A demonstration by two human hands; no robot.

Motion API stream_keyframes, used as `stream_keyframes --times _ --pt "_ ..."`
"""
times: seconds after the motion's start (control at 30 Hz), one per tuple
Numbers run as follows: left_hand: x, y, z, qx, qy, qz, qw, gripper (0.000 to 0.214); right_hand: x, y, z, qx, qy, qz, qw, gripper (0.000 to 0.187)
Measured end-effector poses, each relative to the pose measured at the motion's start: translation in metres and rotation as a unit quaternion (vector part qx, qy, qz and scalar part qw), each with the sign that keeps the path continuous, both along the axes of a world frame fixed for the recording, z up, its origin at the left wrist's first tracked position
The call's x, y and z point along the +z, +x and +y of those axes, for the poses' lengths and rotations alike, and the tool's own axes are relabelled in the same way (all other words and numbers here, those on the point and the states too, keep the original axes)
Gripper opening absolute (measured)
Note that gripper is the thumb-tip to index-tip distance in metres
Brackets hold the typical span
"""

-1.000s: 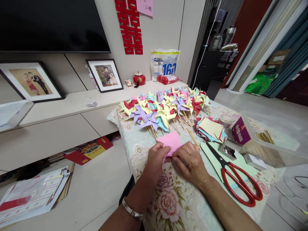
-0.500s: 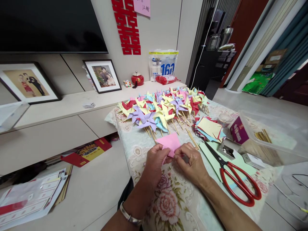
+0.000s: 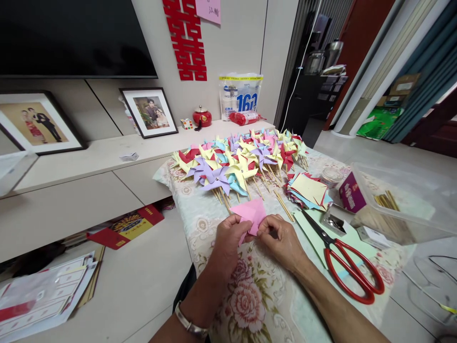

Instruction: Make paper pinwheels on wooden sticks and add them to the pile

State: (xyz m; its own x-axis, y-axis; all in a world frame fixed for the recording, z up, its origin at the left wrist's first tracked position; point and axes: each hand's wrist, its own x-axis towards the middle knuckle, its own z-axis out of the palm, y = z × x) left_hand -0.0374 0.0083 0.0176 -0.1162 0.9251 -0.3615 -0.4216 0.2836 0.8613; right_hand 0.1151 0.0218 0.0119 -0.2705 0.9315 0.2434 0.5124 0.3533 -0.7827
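Observation:
Between my two hands is a pink sheet of paper point(image 3: 254, 209), partly folded, held just above the flowered tablecloth. My left hand point(image 3: 231, 236) pinches its left side, thumb on top. The fingers of my right hand point(image 3: 280, 238) are closed on the paper's right edge, and their tips are partly hidden. Beyond the paper stand many finished paper pinwheels point(image 3: 228, 166) in yellow, purple, red and blue on thin sticks. A few loose sticks point(image 3: 283, 205) lie near my right hand. To the right, large scissors point(image 3: 344, 264) with red handles rest on green paper point(image 3: 310, 233).
A stack of cut coloured paper squares point(image 3: 309, 190) lies right of the pinwheels. Beside it are a small box of metal fasteners point(image 3: 334, 223) and a clear plastic bin point(image 3: 410, 209) holding sticks. Framed photos point(image 3: 152, 113) stand on the white cabinet at the back.
My hands and the pink paper stay nearly in place, the paper's folded part shifting slightly between the fingers. The whole view has moved a little.

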Motion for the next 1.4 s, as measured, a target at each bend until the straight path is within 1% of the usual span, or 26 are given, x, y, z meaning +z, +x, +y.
stream_keyframes --times 0.4,0.6,0.77,0.93,1.13,1.27,1.4 --pt "-0.0047 0.0006 -0.0008 -0.013 0.018 0.001 1.0 0.019 -0.0008 -0.0042 0.0008 -0.026 -0.017 -0.018 0.999 0.013" --pt "-0.005 0.0047 -0.0013 0.005 0.021 0.03 0.999 0.015 0.0004 -0.0037 -0.0002 -0.021 -0.021 -0.023 0.999 0.013" --pt "-0.0029 0.0057 -0.0005 0.016 0.017 0.041 0.999 0.014 0.002 -0.0042 -0.0013 -0.017 -0.027 -0.02 0.999 0.013" --pt "0.001 0.0051 -0.0016 0.01 0.012 0.03 0.999 0.016 0.0037 -0.0055 -0.0017 -0.042 -0.036 -0.02 0.998 0.02" --pt "0.0023 0.0049 -0.0018 0.009 0.014 0.027 0.999 0.013 0.0016 -0.007 -0.0019 -0.037 -0.05 0.028 0.998 0.02" --pt "0.0023 0.0036 -0.001 0.0 0.007 0.029 1.0 0.013 0.0007 -0.0075 -0.0015 -0.024 -0.08 0.07 0.994 0.019" --pt "0.0049 0.003 -0.0009 -0.004 0.001 0.029 1.0 0.015 0.0018 -0.0078 -0.0011 -0.026 -0.106 0.107 0.988 0.016"
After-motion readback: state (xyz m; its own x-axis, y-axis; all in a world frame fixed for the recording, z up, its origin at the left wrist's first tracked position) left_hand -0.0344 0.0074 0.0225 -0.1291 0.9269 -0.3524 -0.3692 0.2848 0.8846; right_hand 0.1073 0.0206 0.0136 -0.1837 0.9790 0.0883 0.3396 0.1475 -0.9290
